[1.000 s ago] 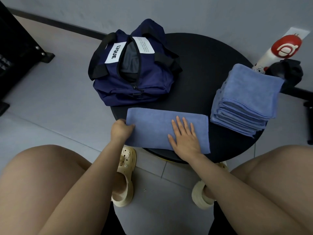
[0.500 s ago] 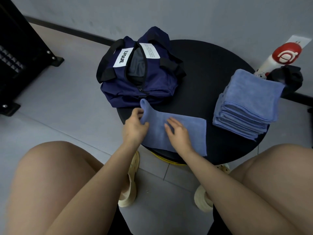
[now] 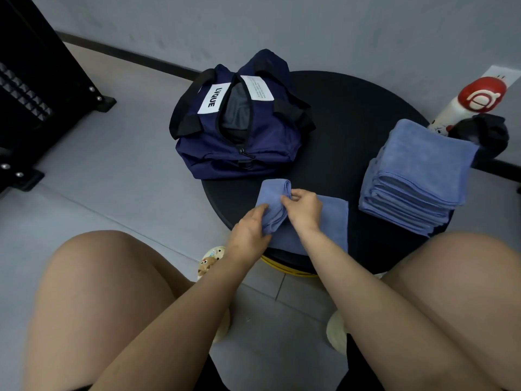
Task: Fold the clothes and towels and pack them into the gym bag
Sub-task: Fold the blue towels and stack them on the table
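Rolled further now, the soft blue towel (image 3: 318, 221) has its left end curled into a loose tube where it was only lifted a moment ago. Left hand (image 3: 249, 231) grips the roll from the near side, right hand (image 3: 304, 207) pinches its top edge; both fingers curled on cloth. It lies on the round black counter (image 3: 344, 114), at the near edge. Behind it sits the navy fabric gym bag (image 3: 239, 142), unzipped, its inside dark and hard to read. Right of the hands, well apart, a stack of folded towels (image 3: 417, 176).
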Demonstrator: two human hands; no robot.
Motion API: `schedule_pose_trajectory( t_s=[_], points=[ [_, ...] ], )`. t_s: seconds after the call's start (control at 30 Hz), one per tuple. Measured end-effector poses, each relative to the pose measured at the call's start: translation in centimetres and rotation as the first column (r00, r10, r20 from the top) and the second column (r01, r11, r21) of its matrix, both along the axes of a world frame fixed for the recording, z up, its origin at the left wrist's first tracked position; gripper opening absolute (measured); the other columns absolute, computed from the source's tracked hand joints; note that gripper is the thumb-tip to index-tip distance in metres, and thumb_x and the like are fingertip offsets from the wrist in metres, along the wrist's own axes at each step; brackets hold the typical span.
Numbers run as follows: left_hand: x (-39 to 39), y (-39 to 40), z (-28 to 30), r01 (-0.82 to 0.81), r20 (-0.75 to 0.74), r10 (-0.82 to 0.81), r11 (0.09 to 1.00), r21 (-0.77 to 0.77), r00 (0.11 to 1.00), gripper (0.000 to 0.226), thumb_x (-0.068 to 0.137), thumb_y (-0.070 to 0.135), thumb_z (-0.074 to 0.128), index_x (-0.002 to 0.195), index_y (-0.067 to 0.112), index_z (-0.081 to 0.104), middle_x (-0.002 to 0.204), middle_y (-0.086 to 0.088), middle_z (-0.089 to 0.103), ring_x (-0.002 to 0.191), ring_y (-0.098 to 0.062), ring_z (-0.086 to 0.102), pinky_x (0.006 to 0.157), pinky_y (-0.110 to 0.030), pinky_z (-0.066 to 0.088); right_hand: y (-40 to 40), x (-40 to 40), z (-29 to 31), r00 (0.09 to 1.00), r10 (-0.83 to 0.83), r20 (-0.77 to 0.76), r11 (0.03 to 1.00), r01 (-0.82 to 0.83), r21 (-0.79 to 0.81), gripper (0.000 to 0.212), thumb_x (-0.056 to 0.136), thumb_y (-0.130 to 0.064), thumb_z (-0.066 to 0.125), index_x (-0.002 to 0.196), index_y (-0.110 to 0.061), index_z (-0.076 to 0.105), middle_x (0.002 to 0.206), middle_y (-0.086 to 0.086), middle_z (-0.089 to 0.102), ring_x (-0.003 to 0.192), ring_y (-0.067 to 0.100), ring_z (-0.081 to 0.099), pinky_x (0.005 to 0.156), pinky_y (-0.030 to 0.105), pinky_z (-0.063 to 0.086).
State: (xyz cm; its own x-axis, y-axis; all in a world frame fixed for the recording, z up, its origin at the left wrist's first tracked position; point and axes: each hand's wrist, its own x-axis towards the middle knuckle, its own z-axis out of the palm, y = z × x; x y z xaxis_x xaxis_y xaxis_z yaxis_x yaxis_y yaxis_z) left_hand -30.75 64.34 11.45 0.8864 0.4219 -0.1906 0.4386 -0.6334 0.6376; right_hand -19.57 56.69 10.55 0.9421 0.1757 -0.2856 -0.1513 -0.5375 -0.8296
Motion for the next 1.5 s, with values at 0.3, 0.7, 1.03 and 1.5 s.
schedule_pose_trajectory(
  t_s=[0.3,0.7,1.03,1.5],
  points=[
    [-0.1,-1.8,-0.1,0.226,0.208,-0.243,0.969,0.100,0.947,0.041,0.088,0.006,0.058,0.129,0.010,0.057,0.121,-0.009,0.065,0.105,-0.029,0.062,0.085,-0.036,0.049,-2.7,1.6,0.5,0.990,-0.060,-0.127,0.995,0.069,0.071,0.021,0.084,-0.009,0.060,0.101,-0.008,0.073,0.077,0.000,0.066,0.088,0.024,0.067,0.084,0.041,0.056],
    [3.2,-7.3,-0.2,0.460,0.255,-0.491,0.871,0.173,0.833,0.035,0.094,0.008,0.054,0.128,0.002,0.055,0.130,-0.014,0.058,0.120,-0.025,0.056,0.101,-0.021,0.034,-9.5,3.8,0.7,0.986,-0.165,0.023,0.985,0.166,-0.047,0.023,0.085,-0.005,0.062,0.106,-0.004,0.070,0.101,0.010,0.071,0.082,0.011,0.058,0.076,0.020,0.044],
    [4.4,-9.9,-2.4,0.552,0.263,-0.616,0.785,0.281,0.742,0.035,0.085,0.003,0.064,0.120,0.001,0.063,0.118,-0.013,0.066,0.102,-0.022,0.067,0.085,-0.029,0.052,-11.6,4.0,-0.4,0.980,-0.199,0.017,0.975,0.200,-0.097,0.024,0.089,-0.004,0.059,0.112,-0.002,0.067,0.108,0.013,0.069,0.098,0.023,0.064,0.082,0.023,0.047],
    [6.7,-5.0,-4.0,0.258,0.064,-0.289,0.918,0.303,0.955,0.052,0.101,0.006,0.027,0.150,0.008,0.011,0.159,-0.003,0.007,0.146,-0.010,0.004,0.114,-0.017,-0.005,-10.0,1.1,-1.8,0.735,0.614,0.286,0.703,-0.346,-0.621,0.046,0.104,-0.023,0.031,0.148,-0.009,0.031,0.155,0.006,0.028,0.144,0.020,0.021,0.117,0.029,0.015]
  ],
)
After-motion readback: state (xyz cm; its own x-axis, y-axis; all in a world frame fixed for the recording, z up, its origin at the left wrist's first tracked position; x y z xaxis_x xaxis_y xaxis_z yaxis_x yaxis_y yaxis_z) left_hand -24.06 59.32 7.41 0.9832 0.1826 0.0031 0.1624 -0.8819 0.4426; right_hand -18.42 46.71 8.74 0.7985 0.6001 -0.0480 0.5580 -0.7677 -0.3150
